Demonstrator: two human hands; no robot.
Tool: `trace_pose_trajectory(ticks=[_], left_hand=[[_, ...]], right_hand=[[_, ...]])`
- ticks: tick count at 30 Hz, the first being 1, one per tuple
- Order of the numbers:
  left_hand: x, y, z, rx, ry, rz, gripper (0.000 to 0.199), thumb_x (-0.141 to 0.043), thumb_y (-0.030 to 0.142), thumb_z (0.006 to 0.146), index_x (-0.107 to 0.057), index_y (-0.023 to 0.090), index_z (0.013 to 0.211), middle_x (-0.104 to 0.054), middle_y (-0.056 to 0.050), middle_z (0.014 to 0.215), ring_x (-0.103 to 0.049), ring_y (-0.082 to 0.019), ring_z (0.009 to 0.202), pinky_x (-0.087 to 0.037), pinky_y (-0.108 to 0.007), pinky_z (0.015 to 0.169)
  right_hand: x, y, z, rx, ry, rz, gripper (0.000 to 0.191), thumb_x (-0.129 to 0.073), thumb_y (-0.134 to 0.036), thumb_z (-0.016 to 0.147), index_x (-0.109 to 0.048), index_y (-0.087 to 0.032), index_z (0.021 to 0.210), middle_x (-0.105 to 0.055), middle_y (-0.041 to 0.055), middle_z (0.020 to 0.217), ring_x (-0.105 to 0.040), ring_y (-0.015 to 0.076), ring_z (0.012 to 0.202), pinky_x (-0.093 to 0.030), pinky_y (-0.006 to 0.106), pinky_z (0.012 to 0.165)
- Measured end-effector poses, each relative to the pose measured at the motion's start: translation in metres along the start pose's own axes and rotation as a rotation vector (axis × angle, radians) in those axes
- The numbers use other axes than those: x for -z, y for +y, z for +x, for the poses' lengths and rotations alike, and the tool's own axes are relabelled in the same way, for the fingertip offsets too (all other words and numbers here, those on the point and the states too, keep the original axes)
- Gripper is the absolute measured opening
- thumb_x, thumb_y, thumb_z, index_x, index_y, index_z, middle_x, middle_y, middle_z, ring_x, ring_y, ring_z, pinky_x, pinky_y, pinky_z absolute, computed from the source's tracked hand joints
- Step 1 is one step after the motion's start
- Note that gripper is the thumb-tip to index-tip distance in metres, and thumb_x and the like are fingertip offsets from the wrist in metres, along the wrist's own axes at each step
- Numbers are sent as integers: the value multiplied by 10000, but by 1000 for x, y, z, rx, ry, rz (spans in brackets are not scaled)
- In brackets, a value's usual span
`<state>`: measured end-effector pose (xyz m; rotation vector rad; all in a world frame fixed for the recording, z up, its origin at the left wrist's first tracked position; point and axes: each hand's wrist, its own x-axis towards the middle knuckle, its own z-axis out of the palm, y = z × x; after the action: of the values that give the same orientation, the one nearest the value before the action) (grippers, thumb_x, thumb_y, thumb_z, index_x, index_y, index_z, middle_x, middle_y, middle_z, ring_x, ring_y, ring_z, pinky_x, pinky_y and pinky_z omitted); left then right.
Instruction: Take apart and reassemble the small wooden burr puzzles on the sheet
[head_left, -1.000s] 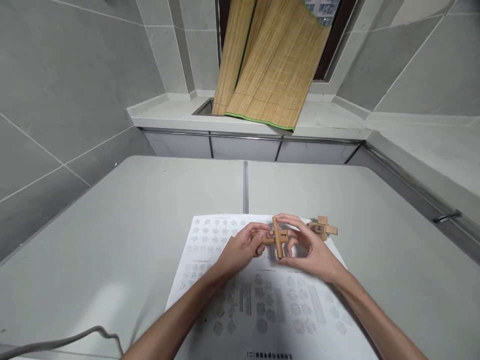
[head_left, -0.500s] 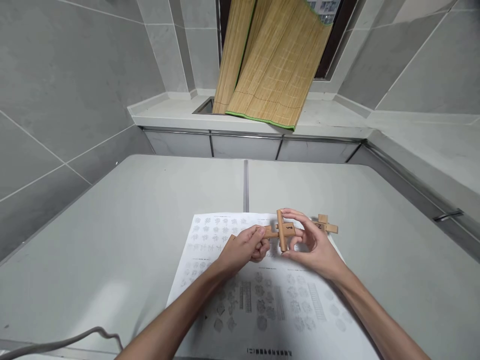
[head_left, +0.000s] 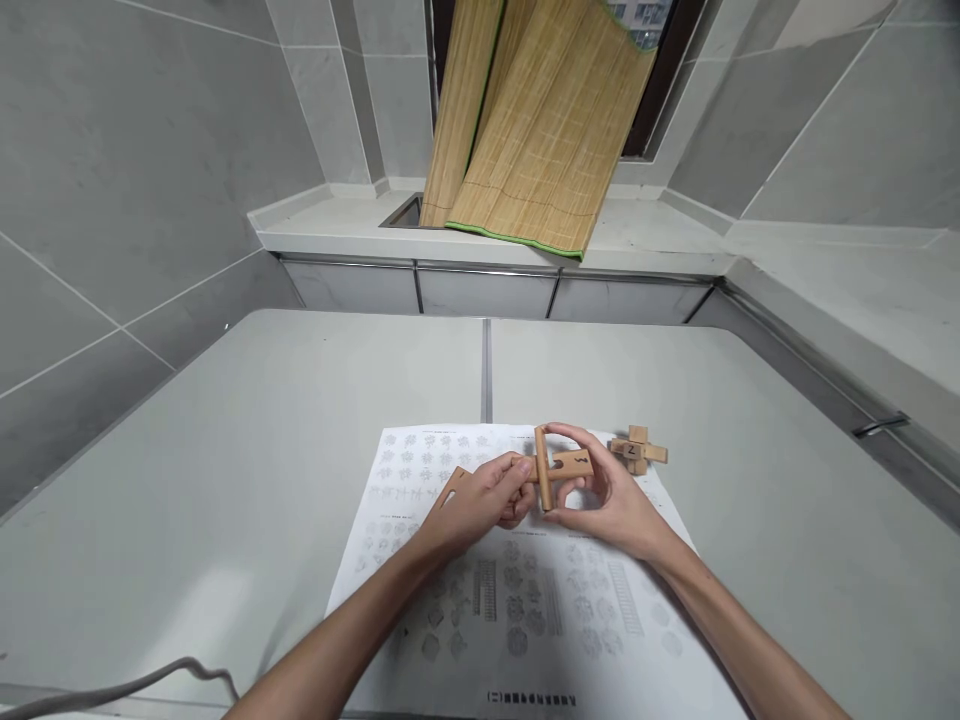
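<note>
Above the printed sheet, my left hand [head_left: 499, 492] pinches the left end of a flat wooden puzzle piece [head_left: 576, 462], which carries a dark mark and a notch. My right hand [head_left: 600, 490] holds a round wooden rod [head_left: 543, 470] upright by its two ends, between thumb and fingers. The rod crosses the flat piece close to my left fingertips; whether it passes through or around it I cannot tell. Another wooden piece with a slot [head_left: 452, 487] shows partly behind my left hand. Right of my right hand sits a cross-shaped wooden block puzzle [head_left: 634, 452] with a mark like Z.
The printed paper sheet [head_left: 405, 600] with small diagrams lies on a pale grey table [head_left: 300, 420] with a seam in the middle. A grey cable [head_left: 150, 677] runs along the lower left. A bamboo mat [head_left: 540, 140] hangs over the ledge at the back.
The rod has slid left along the flat piece, toward my left fingers, baring the notch. My right hand has moved left with it. The view has shifted slightly.
</note>
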<state>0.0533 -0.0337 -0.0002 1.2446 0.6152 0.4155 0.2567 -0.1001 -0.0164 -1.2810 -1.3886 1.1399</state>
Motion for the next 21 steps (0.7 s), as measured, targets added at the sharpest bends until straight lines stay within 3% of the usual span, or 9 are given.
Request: trace_pose_trajectory(ticks=[9,13,15,18,21], left_hand=[[-1,2,-2,3,11,11,436,-494,590,1038,-450,221,810,-394,63,645,-290,-109,565,-252,-287,588],[1,-4,3,-57,63,-104,422,-524,555,1040,-458,210,807,-392,63,653,-258,-92,548,-243,-260,550],[5,-4,6,-112,122,-157,398,-554,543,1030,-477,205,833,-430,57,671,-291,-81,531,-253,-240,524],[15,2,10,-205,266,-190,375,-609,542,1002,-530,195,883,-520,30,743,-395,-74,541,-313,-215,501],[29,9,12,-320,424,-170,382,-659,545,971,-563,187,878,-581,3,816,-499,-80,597,-396,-206,522]], right_hand=[[1,-5,-2,-41,-26,20,846,-900,-333,762,-488,-393,1499,-515,88,1550,-697,155,704,-643,426,805],[-2,0,0,7,-5,42,983,-914,-341,752,-360,-424,1559,-379,105,1658,-707,158,758,-634,455,867],[-3,3,2,41,29,-8,1021,-908,-355,765,-300,-416,1583,-429,115,1622,-713,194,861,-609,476,926],[-9,5,4,117,32,-219,752,-833,-400,856,-454,-367,1505,-540,110,1507,-671,284,1132,-552,503,1018],[-24,0,6,186,-19,-408,523,-756,-422,921,-564,-365,1404,-525,84,1509,-538,333,1368,-496,522,1101]])
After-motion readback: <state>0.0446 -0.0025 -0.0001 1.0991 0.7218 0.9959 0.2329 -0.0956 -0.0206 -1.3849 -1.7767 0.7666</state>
